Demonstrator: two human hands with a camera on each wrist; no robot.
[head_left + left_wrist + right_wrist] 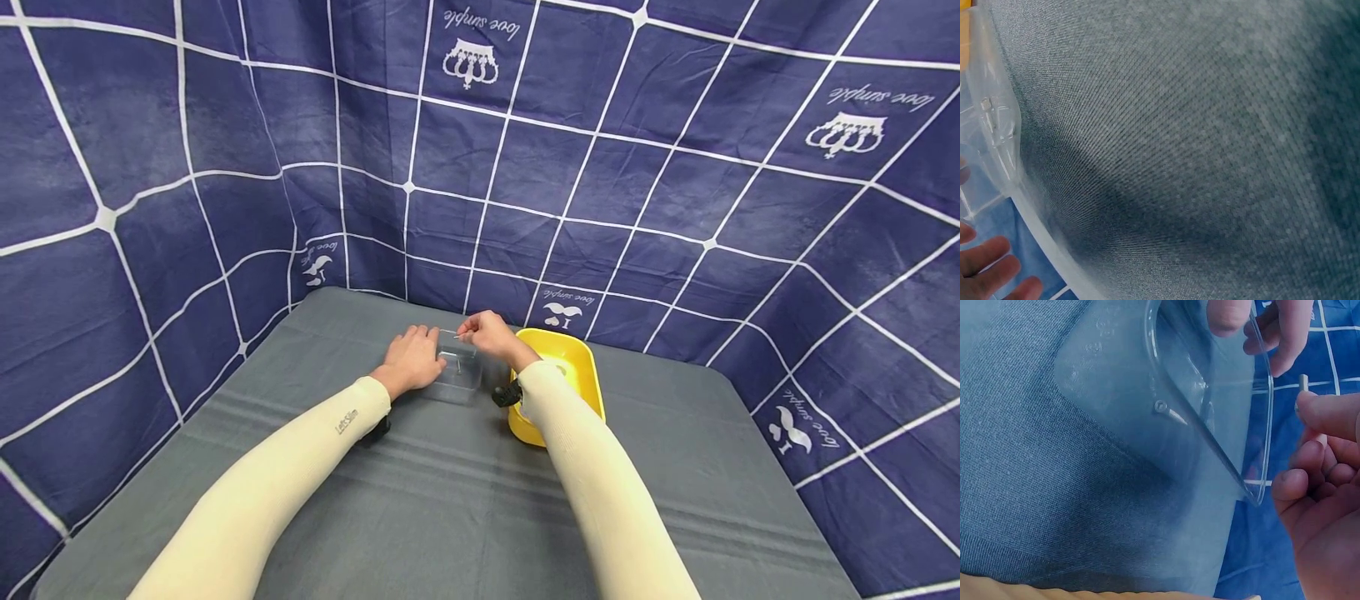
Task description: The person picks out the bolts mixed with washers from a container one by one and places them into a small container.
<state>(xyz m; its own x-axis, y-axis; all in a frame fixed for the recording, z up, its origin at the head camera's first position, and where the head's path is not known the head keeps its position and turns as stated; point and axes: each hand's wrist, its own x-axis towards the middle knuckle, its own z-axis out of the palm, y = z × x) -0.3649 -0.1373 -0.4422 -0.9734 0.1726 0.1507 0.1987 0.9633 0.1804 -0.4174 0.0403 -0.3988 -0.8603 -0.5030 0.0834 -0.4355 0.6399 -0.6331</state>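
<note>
A clear plastic box [459, 390] stands near the table's far side, with a small metal screw [1160, 406] visible through its wall. My left hand [414, 358] rests against the box's left side, its thumb [1229, 317] over the rim and its fingers spread loosely, as the left wrist view shows. Above the box's far right corner, my right hand [489, 333] pinches another small metal screw [1303, 383] between thumb and forefinger. The other fingers of that hand are curled. How much of the pinched screw lies behind the fingertips is hidden.
Right of the box stands a yellow tub [592, 379], partly covered by my right forearm; its contents are mostly hidden. Grey cloth [450, 517] covers the table. Blue gridded curtains [600, 167] close in the back and sides, near the box.
</note>
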